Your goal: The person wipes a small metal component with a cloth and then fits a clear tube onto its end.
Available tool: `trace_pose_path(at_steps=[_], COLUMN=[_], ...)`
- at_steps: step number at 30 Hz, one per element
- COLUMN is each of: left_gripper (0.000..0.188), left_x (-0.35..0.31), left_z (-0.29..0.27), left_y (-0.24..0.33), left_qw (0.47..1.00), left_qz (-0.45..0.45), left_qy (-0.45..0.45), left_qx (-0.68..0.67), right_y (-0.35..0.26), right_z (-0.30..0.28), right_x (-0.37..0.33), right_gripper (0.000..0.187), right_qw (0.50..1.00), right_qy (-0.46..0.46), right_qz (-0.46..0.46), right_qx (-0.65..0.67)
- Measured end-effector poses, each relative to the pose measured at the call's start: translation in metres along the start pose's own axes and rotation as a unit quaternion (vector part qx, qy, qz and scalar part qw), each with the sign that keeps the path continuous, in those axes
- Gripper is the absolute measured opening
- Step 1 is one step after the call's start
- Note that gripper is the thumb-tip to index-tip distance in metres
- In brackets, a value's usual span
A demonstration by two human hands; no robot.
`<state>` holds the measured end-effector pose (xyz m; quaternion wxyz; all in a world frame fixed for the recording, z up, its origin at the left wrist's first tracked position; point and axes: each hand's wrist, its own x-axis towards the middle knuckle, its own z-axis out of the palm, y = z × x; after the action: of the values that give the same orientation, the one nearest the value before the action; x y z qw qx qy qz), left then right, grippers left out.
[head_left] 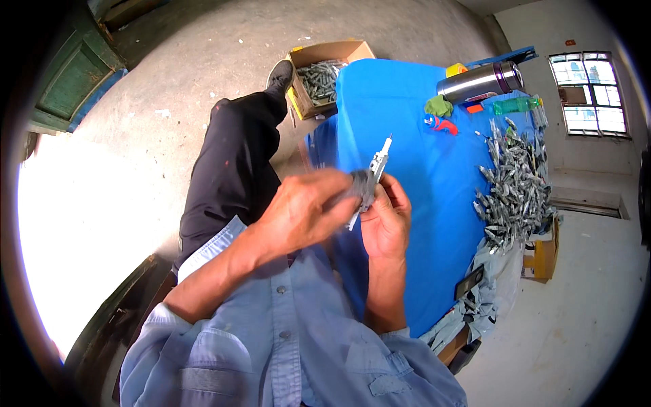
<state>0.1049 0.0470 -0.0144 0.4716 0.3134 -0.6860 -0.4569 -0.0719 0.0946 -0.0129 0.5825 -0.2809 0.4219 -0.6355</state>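
At the frame's centre, the right hand (388,225) pinches the slim piece (379,161) and the blurred left hand (297,209) seems to clutch grey cloth (357,185) against it, so an uneven tug could wrench it loose.

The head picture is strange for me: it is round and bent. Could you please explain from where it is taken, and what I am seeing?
There is no machine here: these are a person's bare hands. The camera is worn on the head and looks down; its fisheye lens bends straight edges and darkens the corners.

The right hand holds a slim grey-white part with a thin tip. The left hand, blurred, holds what looks like a grey cloth against it.

To the right is a table with a blue cover. On it are a large pile of slim grey parts, a steel flask and a green plastic bottle. On the floor, a cardboard box contains more such parts.
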Motion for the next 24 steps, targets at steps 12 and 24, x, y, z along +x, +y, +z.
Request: trace_pose_path(at_steps=[12, 24], left_gripper=[0.013, 0.015], left_x=[-0.011, -0.004], left_z=[-0.012, -0.004], left_y=[0.006, 0.007], left_qw=[1.0, 0.998], left_qz=[-0.024, -0.064], left_qy=[-0.001, -0.005], left_qx=[0.008, -0.025], right_y=[0.0, 0.004], right_z=[0.007, 0.014], right_x=[-0.001, -0.006], right_gripper=[0.039, 0.032], right_qw=[0.998, 0.998], right_qy=[-0.013, 0.002], right_qz=[0.038, -0.019], right_qx=[0.04, -0.059])
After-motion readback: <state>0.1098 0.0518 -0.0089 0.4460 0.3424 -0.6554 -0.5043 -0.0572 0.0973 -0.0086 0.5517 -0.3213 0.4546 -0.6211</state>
